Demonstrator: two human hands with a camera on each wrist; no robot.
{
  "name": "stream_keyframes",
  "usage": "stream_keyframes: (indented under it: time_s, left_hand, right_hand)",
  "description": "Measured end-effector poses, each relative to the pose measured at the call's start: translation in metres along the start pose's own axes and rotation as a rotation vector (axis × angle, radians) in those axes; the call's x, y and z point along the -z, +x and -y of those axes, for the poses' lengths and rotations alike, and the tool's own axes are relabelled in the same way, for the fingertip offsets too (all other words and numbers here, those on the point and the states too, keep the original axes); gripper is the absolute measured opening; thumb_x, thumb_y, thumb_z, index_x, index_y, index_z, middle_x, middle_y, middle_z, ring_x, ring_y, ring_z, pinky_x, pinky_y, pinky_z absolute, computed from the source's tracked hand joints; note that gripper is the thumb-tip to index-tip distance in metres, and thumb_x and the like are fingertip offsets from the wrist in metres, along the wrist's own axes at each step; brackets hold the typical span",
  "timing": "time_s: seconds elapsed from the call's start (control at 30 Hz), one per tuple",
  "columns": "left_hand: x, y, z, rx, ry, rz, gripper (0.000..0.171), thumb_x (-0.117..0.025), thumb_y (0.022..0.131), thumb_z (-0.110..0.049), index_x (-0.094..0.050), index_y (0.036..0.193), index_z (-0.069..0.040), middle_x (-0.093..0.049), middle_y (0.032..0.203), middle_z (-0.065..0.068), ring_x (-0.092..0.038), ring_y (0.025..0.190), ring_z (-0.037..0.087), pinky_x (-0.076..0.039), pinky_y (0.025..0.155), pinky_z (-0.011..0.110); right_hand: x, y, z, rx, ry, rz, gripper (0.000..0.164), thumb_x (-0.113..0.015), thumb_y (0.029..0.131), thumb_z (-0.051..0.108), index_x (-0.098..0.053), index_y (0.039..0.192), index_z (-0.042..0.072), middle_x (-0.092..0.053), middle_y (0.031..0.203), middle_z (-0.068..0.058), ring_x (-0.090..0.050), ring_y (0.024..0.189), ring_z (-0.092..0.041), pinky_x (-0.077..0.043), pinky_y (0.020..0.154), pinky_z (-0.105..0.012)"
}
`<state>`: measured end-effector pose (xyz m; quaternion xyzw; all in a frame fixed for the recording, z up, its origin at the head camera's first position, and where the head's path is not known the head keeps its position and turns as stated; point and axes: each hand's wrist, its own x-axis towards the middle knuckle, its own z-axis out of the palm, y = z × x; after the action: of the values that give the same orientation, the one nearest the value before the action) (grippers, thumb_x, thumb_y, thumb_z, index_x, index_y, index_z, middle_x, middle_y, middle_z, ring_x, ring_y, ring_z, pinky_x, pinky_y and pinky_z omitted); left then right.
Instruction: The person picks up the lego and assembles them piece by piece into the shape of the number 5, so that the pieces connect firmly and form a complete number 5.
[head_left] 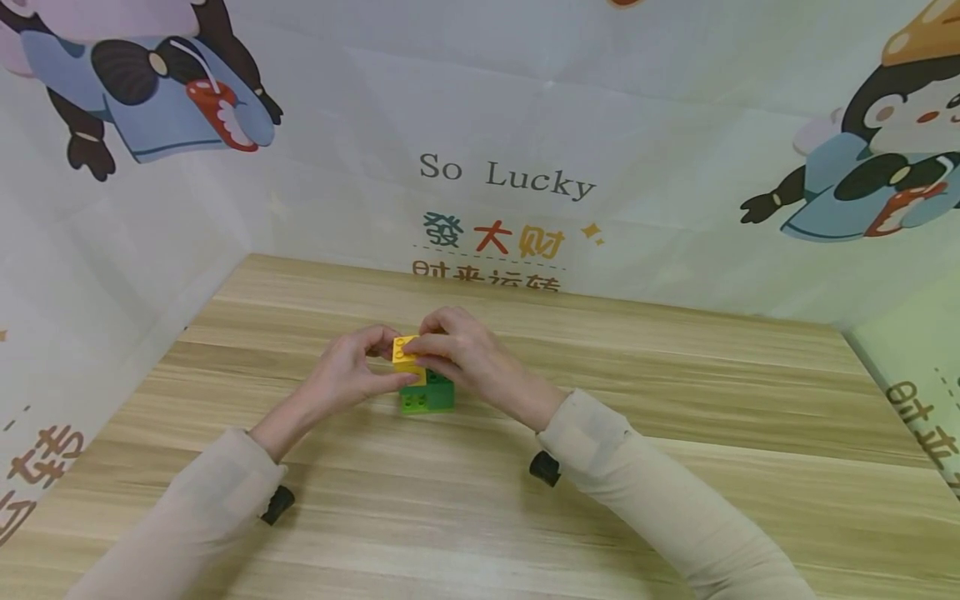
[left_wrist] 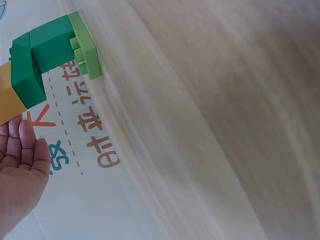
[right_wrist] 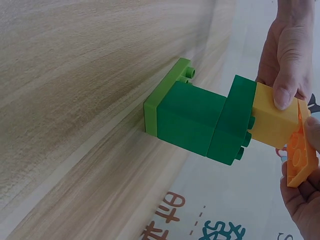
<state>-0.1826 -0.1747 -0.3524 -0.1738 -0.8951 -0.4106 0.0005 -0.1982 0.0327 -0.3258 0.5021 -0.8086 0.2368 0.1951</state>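
Observation:
A stack of toy building bricks stands on the table. At its foot is a light green plate [right_wrist: 151, 120], with a dark green block [right_wrist: 190, 117] on it and a second dark green brick [right_wrist: 232, 120] jutting out sideways above. A yellow brick [right_wrist: 272, 112] sits on that upper brick's overhanging end. My left hand [head_left: 345, 371] steadies the yellow brick between thumb and fingers. Over the top, my right hand [head_left: 468, 354] pinches an orange-yellow flat brick [right_wrist: 300, 162], tilted against the yellow brick's top with its hollow underside partly showing.
The wood-grain table [head_left: 480, 517] spreads around the stack. A printed cloth [head_left: 510, 100] with cartoon figures and lettering hangs behind it and along both sides. Dark wrist devices [head_left: 545, 468] stick out below both sleeves.

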Motion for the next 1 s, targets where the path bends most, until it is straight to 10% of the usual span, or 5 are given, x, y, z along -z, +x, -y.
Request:
stream_keyframes:
  time_s: [1.0]
  left_hand:
    - [0.0009, 0.0007, -0.0002, -0.007, -0.017, 0.01, 0.036, -0.078, 0.077, -0.024, -0.063, 0.105, -0.008, -0.067, 0.096, 0.005, -0.061, 0.093, 0.022, -0.049, 0.077, 0.039]
  right_hand:
    - [-0.0055, -0.0046, -0.0026, 0.009, 0.024, -0.04, 0.016, -0.067, 0.086, 0.009, -0.073, 0.101, 0.009, -0.061, 0.099, -0.007, -0.054, 0.094, -0.019, -0.048, 0.081, -0.021]
